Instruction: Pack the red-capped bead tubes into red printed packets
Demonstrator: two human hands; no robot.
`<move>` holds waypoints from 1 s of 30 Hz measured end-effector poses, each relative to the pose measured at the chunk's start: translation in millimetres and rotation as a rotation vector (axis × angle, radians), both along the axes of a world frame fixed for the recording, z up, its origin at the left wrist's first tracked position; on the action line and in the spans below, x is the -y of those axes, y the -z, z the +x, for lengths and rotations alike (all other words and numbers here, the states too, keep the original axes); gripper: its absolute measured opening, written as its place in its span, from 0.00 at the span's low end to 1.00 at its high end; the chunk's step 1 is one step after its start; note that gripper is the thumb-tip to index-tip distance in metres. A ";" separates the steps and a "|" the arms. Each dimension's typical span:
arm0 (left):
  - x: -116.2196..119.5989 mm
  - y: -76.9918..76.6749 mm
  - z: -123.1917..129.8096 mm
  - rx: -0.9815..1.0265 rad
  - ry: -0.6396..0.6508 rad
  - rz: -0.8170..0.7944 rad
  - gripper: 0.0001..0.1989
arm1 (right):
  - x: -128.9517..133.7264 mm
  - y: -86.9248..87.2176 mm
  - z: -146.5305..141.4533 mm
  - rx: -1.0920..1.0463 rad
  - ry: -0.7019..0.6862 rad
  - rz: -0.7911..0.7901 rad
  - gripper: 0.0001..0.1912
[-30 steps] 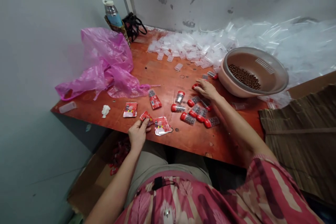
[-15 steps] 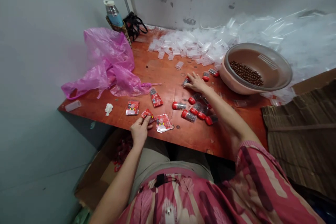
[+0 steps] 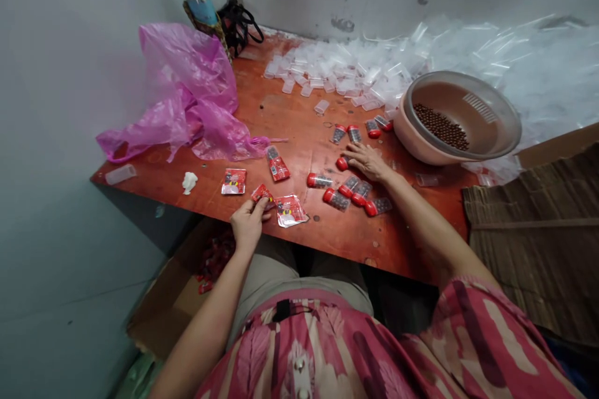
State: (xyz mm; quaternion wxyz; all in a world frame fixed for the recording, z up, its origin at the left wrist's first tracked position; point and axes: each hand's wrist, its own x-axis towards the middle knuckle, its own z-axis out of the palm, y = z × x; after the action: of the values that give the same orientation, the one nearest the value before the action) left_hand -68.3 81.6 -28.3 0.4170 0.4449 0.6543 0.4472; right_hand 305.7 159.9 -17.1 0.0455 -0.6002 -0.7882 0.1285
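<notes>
At the front edge of the table (image 3: 290,117), a red packet (image 3: 262,194) is pinched between the thumb and fingers of the left hand (image 3: 247,222); a flat packet (image 3: 290,210) is placed just beside it. Farther in, a red-capped tube (image 3: 342,163) is partly covered by the right hand (image 3: 368,163), whose fingers are loosely spread; whether it is gripped cannot be told. That hand is bounded rightward by the bowl (image 3: 409,142); leftward, wider room is left toward the pink bag (image 3: 206,68).
</notes>
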 end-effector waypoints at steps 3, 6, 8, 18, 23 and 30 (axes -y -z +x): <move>0.1 -0.2 1.1 0.017 -0.002 0.002 0.17 | -16.7 -1.7 1.8 -0.004 0.103 0.138 0.27; -0.2 1.0 1.4 0.069 0.008 -0.010 0.18 | -16.8 -12.6 -6.8 -0.043 0.175 0.216 0.29; -0.3 2.7 1.1 0.070 0.003 0.001 0.18 | -3.5 -22.6 -19.9 -0.073 0.071 0.190 0.31; 1.2 1.7 1.5 0.030 0.014 0.040 0.15 | 27.1 -25.6 -90.1 0.131 -0.451 0.012 0.41; 0.8 2.1 0.3 0.057 0.021 0.054 0.16 | -17.8 -21.4 -82.7 0.145 -0.158 0.097 0.34; 1.0 1.1 0.0 0.051 0.031 0.035 0.17 | 28.8 -44.6 -37.2 -0.003 -0.128 -0.025 0.42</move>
State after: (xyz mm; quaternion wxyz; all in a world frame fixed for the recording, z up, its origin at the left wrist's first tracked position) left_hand -68.2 80.7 -29.4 0.4326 0.4505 0.6287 0.4633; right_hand 268.4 131.1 27.5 0.0309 -0.5488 -0.8232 0.1421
